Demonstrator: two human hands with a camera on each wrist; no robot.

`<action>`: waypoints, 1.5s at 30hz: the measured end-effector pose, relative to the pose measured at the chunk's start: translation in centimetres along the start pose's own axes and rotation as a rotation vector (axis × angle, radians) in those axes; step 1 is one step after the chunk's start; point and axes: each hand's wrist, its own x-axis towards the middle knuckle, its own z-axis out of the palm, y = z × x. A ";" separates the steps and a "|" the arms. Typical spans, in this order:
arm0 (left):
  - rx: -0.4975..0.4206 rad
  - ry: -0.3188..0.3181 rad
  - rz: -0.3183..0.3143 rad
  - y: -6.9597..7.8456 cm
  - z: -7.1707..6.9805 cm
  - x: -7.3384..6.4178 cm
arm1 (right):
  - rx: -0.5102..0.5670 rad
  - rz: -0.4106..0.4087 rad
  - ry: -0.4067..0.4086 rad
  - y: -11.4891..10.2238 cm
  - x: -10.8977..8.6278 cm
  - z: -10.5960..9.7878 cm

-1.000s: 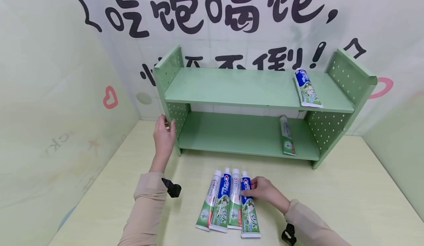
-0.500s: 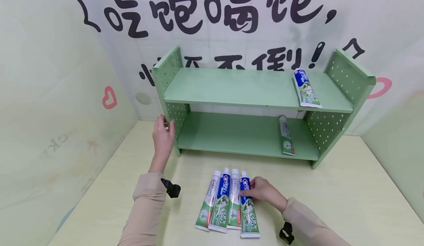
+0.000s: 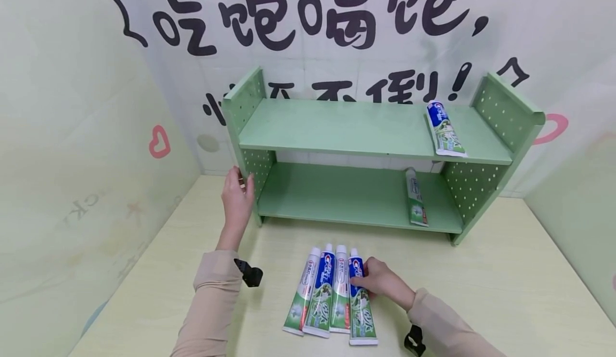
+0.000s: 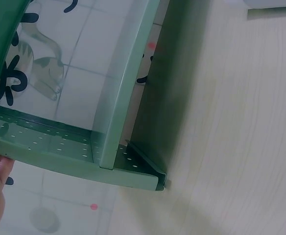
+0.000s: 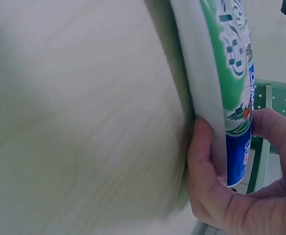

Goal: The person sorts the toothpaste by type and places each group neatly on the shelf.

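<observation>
At the left side panel of a green two-tier shelf (image 3: 327, 156), my left hand (image 3: 238, 194) grips the panel's front edge; its fingertips show at that edge in the left wrist view. My right hand (image 3: 385, 279) pinches a blue, white and green toothpaste tube (image 3: 362, 309) near its cap end, thumb on top and a finger along the side in the right wrist view. This tube is the rightmost of a row on the table. Beside it lie a white-and-green toothpaste tube (image 3: 340, 293), a blue-topped toothpaste tube (image 3: 321, 298) and another white-and-green toothpaste tube (image 3: 303, 295).
On the upper tier, towards the right, lies a blue-and-green toothpaste tube (image 3: 445, 130). Below it a white-and-green toothpaste tube (image 3: 416, 196) rests on the lower tier. The pale table (image 3: 505, 271) meets a printed wall (image 3: 308, 63) behind the shelf.
</observation>
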 end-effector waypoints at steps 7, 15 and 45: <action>0.002 -0.013 -0.007 -0.2 0.1 -0.1 | 0.013 -0.038 0.010 0.0 -0.4 -0.1; 0.001 -0.004 0.000 -0.1 0.2 -0.2 | 0.020 -0.078 0.049 -0.6 -0.3 -1.1; 0.006 -0.014 -0.019 -0.1 0.1 0.1 | 0.015 -0.205 0.094 -6.0 -1.8 -7.7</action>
